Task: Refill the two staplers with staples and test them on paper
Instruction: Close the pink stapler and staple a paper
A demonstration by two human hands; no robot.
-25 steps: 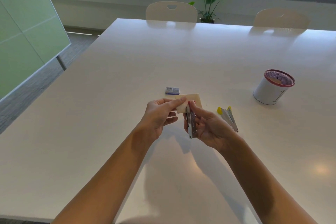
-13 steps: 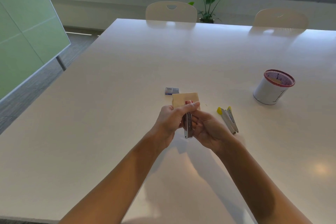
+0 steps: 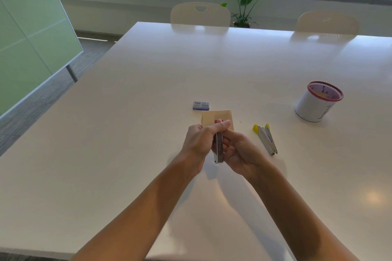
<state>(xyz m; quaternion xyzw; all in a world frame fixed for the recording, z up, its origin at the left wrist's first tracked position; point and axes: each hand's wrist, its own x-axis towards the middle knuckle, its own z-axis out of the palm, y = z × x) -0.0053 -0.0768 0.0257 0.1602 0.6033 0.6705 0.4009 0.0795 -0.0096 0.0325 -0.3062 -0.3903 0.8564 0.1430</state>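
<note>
Staple box [image 3: 200,105] behind paper [image 3: 216,117]; second stapler [image 3: 265,139] right of hands; cup [image 3: 317,101] far right on table [image 3: 127,112].

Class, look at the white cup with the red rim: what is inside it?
Inside the cup a red mesh lining and some dark, thin items show near the rim. Its wall hides everything lower down.

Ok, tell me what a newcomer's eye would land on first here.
First, the two hands meeting at mid-table: the left hand and right hand both grip a red stapler held just in front of a beige paper. To their right a yellow stapler lies on the white table, with a red-rimmed mesh cup farther right.
</note>
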